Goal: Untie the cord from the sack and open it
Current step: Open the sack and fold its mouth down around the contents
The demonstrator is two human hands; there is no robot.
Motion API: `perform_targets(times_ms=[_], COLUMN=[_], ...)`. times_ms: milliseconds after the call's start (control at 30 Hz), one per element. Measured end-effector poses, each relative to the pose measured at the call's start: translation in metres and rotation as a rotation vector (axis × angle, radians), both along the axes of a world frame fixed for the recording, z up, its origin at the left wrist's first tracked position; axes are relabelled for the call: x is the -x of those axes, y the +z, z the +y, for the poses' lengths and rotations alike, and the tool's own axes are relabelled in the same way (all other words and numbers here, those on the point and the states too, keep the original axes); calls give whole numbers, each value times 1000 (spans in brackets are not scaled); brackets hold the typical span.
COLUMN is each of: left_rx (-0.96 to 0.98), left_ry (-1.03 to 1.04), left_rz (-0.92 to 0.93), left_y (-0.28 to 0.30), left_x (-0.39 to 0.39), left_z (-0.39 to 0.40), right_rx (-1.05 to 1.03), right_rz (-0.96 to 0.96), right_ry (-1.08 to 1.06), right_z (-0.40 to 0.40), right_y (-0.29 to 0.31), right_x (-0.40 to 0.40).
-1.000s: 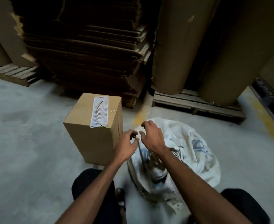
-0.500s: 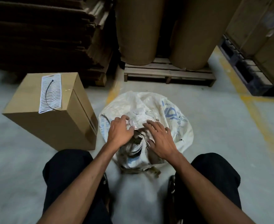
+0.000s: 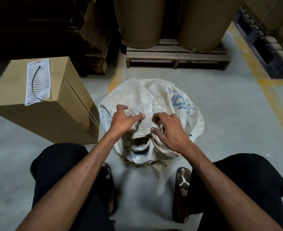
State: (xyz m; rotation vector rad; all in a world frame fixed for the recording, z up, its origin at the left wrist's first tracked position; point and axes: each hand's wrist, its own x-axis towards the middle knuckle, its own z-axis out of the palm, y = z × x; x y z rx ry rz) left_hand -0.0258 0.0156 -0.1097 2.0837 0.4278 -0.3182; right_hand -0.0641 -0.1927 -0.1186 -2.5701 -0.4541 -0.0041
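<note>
A crumpled white woven sack [image 3: 164,97] with blue print lies on the floor between my knees. Its gathered neck faces me, with a small dark gap [image 3: 140,142] in the folds. A thin dark strand [image 3: 141,135] crosses the fabric just above that gap; I cannot tell whether it is the cord. My left hand [image 3: 124,120] rests on the neck's left side with fingers spread and thumb stretched right. My right hand [image 3: 167,129] sits on the right side, fingers curled and thumb pinching a fold of the sack.
A tall cardboard box [image 3: 57,114] stands just left of the sack, with a white ribbed sheet [image 3: 38,80] and a black tie on top. Behind are a wooden pallet [image 3: 177,59] bearing big brown rolls [image 3: 140,22], stacked flat cardboard, and yellow floor lines.
A second ago my hands were raised above the sack, close together, with a dark cord hanging from them. They have dropped onto the neck and spread apart. My view has tilted down.
</note>
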Motion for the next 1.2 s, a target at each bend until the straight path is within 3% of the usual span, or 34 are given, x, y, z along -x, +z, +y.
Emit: perform_targets(times_ms=[100,167,300,433,533,667,833,1000,1200], left_rx=[104,93,-178,-172,-176,-174,62,211,-25], left_ry=[-76,-171,-421,-496,-508,-501,-430,-255,-502], left_rz=[70,36,-146,-194,-219,-243,-248,-185,-203], left_y=[1,3,2,2,6,14,12,-5,-4], left_x=[3,8,33,61,78,105,166,221,231], left_z=[-1,-5,-18,-18,-12,-3,-8,-16,-33], right_rx=[-207,-344,-297,-402,-415,-646,-707,-843,-400], right_rz=[53,78,94,329,407,609,471,505,440], right_ry=[-35,-166,-483,-551,-503,-463,-637,-685,-737], right_z=[-5,-7,-18,-25,-25,-14,3,14,20], right_y=[2,4,-1,8,14,24,12,19,2], right_x=[4,7,12,26,45,77,133,182,196])
